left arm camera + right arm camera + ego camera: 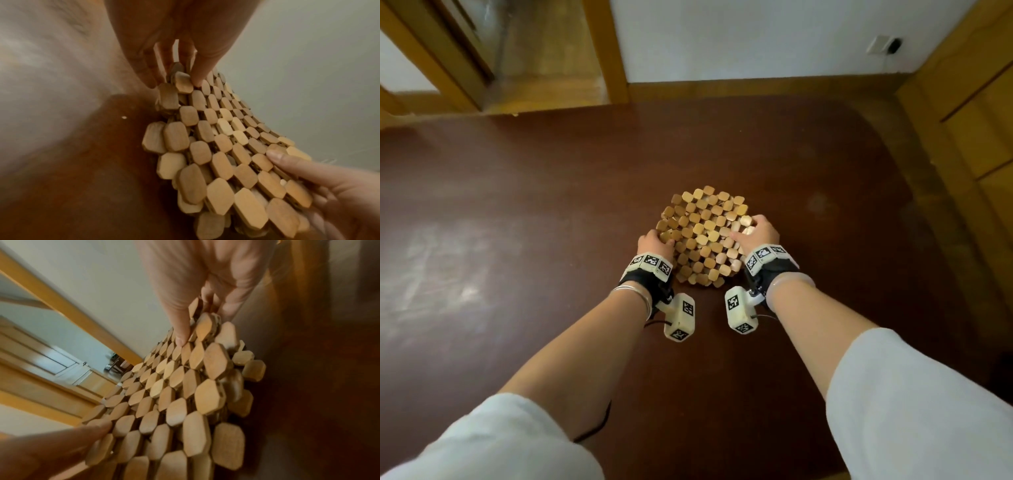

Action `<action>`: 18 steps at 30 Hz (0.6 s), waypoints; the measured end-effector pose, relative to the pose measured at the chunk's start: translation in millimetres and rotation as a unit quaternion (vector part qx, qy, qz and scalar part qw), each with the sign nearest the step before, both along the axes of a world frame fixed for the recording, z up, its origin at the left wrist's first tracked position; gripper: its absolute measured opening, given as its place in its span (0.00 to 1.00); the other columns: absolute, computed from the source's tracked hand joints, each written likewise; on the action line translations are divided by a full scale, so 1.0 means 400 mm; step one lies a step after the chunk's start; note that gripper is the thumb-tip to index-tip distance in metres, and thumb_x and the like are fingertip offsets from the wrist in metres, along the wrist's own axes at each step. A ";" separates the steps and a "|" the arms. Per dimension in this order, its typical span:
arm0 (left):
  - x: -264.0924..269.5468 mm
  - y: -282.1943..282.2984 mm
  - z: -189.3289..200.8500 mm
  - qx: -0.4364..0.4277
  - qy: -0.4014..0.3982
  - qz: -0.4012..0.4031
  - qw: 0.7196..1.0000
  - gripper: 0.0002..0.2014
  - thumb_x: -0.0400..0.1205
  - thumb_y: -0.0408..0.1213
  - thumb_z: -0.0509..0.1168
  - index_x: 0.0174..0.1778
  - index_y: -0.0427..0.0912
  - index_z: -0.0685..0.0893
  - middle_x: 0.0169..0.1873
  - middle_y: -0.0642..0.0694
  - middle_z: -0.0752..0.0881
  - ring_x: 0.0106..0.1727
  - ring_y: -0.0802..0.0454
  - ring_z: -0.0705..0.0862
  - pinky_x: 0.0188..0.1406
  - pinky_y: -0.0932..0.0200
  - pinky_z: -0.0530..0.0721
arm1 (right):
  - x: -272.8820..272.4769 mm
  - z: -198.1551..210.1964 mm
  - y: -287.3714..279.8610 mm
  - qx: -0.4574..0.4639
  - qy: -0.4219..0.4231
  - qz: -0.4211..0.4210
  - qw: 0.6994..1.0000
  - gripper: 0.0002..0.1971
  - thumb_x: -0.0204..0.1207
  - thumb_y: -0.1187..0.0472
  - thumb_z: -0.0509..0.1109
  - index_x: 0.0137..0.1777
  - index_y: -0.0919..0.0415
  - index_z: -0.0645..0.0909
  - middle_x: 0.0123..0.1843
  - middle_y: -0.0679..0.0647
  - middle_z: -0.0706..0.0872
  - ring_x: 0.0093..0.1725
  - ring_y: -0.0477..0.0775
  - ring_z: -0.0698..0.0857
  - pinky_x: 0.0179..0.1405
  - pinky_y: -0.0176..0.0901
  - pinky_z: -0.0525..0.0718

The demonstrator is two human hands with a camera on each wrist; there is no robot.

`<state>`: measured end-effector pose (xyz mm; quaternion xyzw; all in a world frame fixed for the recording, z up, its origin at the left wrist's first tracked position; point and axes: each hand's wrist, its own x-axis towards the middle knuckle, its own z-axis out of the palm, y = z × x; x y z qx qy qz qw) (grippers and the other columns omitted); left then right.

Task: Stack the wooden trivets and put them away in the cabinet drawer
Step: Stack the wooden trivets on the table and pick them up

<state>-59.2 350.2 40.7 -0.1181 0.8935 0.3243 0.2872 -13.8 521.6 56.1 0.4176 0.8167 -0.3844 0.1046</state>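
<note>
A stack of round wooden trivets (703, 236), made of small strung blocks, is over the dark red-brown tabletop (517, 205). My left hand (654, 243) grips its left edge and my right hand (758, 233) grips its right edge. In the left wrist view my left hand (176, 76) pinches the layered trivets (226, 154), thumb on top and fingers beneath. The right wrist view shows my right hand (197, 318) pinching the trivets (174, 394) the same way. The layers sag and fan apart at the rims. Whether the stack touches the table is unclear.
A yellow wooden cabinet (979, 120) stands along the right side of the table. A doorway with a wooden frame (616, 51) opens at the back left, and a wall socket (885, 44) sits on the white wall behind.
</note>
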 end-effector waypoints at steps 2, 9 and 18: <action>-0.014 0.029 -0.013 -0.037 -0.008 0.009 0.999 0.24 0.83 0.41 0.60 0.73 0.35 0.70 0.74 0.34 0.70 0.71 0.35 0.74 0.68 0.45 0.74 | -0.031 -0.017 0.024 -0.005 -0.011 0.020 1.000 0.29 0.74 0.59 0.75 0.74 0.61 0.72 0.70 0.60 0.81 0.69 0.60 0.81 0.62 0.49 0.81; -0.029 0.087 -0.056 -0.045 -0.036 0.068 0.996 0.26 0.79 0.37 0.63 0.74 0.38 0.67 0.74 0.35 0.69 0.73 0.34 0.72 0.70 0.43 0.74 | -0.055 -0.074 0.069 0.063 -0.086 0.074 0.992 0.31 0.74 0.54 0.74 0.75 0.60 0.69 0.74 0.60 0.71 0.73 0.63 0.72 0.65 0.53 0.77; -0.024 0.056 -0.054 0.007 -0.112 0.178 0.978 0.35 0.74 0.33 0.71 0.75 0.40 0.64 0.71 0.35 0.75 0.69 0.36 0.77 0.67 0.44 0.79 | -0.025 -0.083 0.060 -0.050 -0.097 0.014 0.994 0.36 0.67 0.55 0.80 0.72 0.60 0.68 0.72 0.61 0.74 0.67 0.64 0.80 0.55 0.53 0.82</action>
